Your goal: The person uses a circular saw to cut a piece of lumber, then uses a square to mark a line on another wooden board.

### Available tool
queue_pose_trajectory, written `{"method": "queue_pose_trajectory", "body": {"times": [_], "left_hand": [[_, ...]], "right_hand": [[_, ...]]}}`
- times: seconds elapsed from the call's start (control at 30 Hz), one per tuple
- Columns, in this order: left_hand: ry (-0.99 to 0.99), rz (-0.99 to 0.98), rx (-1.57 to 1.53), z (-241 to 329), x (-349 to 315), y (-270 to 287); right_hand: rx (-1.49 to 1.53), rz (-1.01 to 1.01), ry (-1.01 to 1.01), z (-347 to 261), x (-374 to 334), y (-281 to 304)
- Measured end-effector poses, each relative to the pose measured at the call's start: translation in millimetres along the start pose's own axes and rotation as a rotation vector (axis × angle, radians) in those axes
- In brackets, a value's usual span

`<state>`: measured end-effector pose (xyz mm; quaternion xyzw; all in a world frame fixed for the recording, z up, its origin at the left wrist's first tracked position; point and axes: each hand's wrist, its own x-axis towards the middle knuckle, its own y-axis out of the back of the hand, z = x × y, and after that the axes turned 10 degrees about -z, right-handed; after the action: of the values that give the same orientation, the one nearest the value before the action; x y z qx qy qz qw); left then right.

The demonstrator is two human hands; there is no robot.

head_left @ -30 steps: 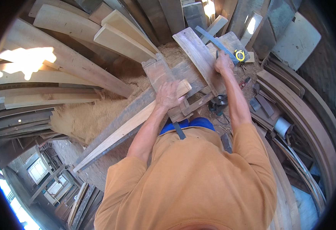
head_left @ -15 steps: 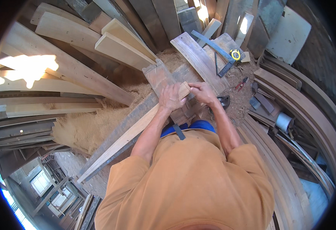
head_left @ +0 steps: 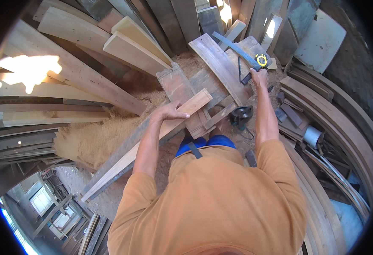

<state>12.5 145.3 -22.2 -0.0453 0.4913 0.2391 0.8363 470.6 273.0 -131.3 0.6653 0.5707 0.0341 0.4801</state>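
Note:
My left hand (head_left: pixel 171 111) rests on a long pale wooden board (head_left: pixel 197 100), its thumb laid across the top face and its fingers over the far edge. The board runs diagonally from in front of me down to the lower left, lying over a darker plank. Stretched out to the far right, my right hand (head_left: pixel 260 77) is closed at the dark stock of a carpenter's square (head_left: pixel 240 52) with a bluish blade. A yellow and black tape measure (head_left: pixel 261 60) sits just beyond that hand, by the square's corner. The right fingertips are partly hidden.
A power saw (head_left: pixel 241 115) with a dark round guard lies right of my knees. Sawdust (head_left: pixel 88 142) is heaped left of the bench planks (head_left: pixel 175 83). Boards (head_left: pixel 137 55) lean at the far left, and curved timbers (head_left: pixel 335 119) with scraps are stacked at the right.
My right hand has left the board's end and reached far right to the square. The left hand has slid back along the board, uncovering its end. The saw now shows more fully.

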Motion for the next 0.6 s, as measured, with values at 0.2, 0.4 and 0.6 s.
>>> {"method": "queue_pose_trajectory", "body": {"times": [0.2,0.4,0.6], "left_hand": [[-0.024,0.094,-0.234,-34,14,-27],[0.009,0.037,-0.287,-35,11,-27],[-0.165,-0.183,-0.525,-85,-1,-26]], "right_hand": [[-0.072,0.084,-0.036,-15,11,0],[0.198,0.106,0.203,-33,-25,28],[0.633,0.057,0.379,-48,-92,40]]}}
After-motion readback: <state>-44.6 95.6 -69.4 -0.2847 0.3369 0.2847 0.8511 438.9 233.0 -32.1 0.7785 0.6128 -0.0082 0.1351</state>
